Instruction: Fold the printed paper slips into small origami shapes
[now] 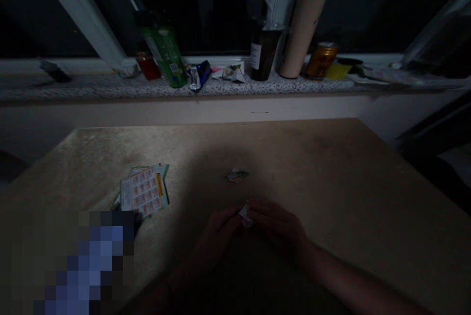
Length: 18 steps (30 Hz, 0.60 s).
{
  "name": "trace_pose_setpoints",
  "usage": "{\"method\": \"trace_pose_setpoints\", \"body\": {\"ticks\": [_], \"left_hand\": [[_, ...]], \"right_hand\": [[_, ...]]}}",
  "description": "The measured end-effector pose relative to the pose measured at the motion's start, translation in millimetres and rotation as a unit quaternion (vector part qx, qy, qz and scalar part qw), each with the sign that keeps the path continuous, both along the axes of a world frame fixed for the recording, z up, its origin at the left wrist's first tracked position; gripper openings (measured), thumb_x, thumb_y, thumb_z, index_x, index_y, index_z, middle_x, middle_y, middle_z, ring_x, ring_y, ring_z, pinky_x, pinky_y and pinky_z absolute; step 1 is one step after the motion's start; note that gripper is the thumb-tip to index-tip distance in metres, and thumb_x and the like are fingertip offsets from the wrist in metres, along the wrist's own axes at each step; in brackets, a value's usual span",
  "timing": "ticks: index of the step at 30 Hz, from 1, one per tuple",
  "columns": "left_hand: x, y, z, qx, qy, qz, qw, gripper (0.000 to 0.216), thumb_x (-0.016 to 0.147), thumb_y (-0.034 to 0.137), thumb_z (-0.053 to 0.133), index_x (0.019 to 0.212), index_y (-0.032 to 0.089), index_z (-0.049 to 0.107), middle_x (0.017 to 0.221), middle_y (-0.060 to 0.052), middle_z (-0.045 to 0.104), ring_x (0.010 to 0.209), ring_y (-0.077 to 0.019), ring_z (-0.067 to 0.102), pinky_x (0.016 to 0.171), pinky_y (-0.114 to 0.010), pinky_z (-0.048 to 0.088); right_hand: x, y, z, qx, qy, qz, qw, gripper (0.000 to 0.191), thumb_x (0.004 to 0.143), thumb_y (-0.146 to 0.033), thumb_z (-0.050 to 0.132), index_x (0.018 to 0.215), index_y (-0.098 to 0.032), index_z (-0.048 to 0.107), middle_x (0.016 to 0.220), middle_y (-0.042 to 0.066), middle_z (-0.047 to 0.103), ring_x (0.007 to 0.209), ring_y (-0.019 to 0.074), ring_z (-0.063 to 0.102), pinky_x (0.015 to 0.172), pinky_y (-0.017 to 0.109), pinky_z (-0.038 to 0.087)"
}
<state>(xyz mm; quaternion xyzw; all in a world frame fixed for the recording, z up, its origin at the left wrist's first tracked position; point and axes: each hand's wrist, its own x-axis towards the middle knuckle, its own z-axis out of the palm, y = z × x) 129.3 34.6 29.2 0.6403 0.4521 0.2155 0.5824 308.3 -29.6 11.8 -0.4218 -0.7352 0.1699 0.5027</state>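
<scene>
In the shade near the table's front, a small folded piece of paper [246,215], whitish and pointed at the top, is pinched between my two hands. My left hand [218,230] has its thumb and fingers closed on the left side of it. From the other side my right hand [281,224] grips it, fingers pressed together and reaching across. Just beyond my hands lies a small folded or crumpled printed paper [237,174]. To the left is a loose stack of printed sheets [143,190] with rows of red print. Dim light hides the paper's folds.
On the speckled sill [228,89] behind the table [312,158] stand a green bottle [167,55], a dark cup [265,55] with a straw, a tall pinkish cylinder [307,20] and an orange can [321,61]. Wrappers [200,74] lie between them. A pixelated patch covers the lower left.
</scene>
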Motion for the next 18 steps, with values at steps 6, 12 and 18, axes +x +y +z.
{"method": "trace_pose_setpoints", "body": {"ticks": [6, 12, 18], "left_hand": [[-3, 2, -3.1, -0.043, -0.073, -0.011, 0.996, 0.035, 0.076, 0.043, 0.059, 0.097, 0.016, 0.067, 0.097, -0.005, 0.067, 0.094, -0.0243, 0.058, 0.084, -0.033, 0.043], [6, 5, 2.1, -0.103, -0.112, -0.093, 0.984, 0.040, 0.071, 0.044, 0.069, 0.095, 0.011, 0.064, 0.079, -0.004, 0.066, 0.073, -0.0184, 0.059, 0.065, -0.025, 0.044], [5, 5, 0.6, -0.108, -0.133, -0.092, 0.981, 0.033, 0.076, 0.034, 0.067, 0.102, 0.013, 0.063, 0.089, -0.004, 0.068, 0.081, -0.0191, 0.061, 0.069, -0.025, 0.046]], "right_hand": [[0, 2, 3.2, 0.012, -0.027, 0.002, 1.000, 0.041, 0.092, -0.021, 0.048, 0.131, -0.032, 0.046, 0.121, 0.007, 0.061, 0.119, 0.0202, 0.050, 0.091, 0.040, 0.049], [1, 2, -2.0, 0.005, -0.062, -0.018, 0.998, 0.042, 0.089, -0.019, 0.052, 0.128, -0.033, 0.050, 0.125, 0.008, 0.057, 0.119, 0.0226, 0.047, 0.090, 0.042, 0.047], [2, 1, 0.9, -0.012, -0.058, -0.031, 0.998, 0.037, 0.089, -0.021, 0.051, 0.124, -0.034, 0.054, 0.127, 0.008, 0.054, 0.116, 0.0227, 0.050, 0.088, 0.041, 0.047]]}}
